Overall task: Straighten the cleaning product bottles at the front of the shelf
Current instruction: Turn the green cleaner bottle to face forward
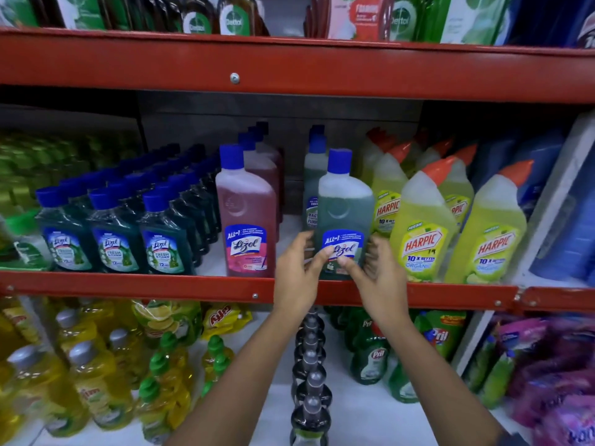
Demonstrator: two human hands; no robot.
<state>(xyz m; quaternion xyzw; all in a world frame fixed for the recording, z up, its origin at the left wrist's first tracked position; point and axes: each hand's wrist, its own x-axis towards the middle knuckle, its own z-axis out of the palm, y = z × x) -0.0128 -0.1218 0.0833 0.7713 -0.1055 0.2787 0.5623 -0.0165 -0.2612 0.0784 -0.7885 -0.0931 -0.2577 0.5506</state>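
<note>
A green Lizol bottle (pixel 346 207) with a blue cap stands upright at the front edge of the middle shelf. My left hand (pixel 297 268) grips its lower left side, thumb across the label. On its lower right side sits my right hand (pixel 375 268), thumb on the label too. A pink Lizol bottle (pixel 246 217) stands upright just to the left, a gap apart. Small dark green Lizol bottles (pixel 116 243) line the front further left. Yellow-green Harpic bottles (pixel 421 233) with orange caps stand close on the right.
The red shelf lip (pixel 161 284) runs below the bottles and a red upper shelf beam (pixel 289 69) hangs above. More Lizol bottles queue behind the front ones. The lower shelf holds yellow dish-liquid bottles (pixel 90 375), green Pril bottles (pixel 370 355) and purple pouches (pixel 553 365).
</note>
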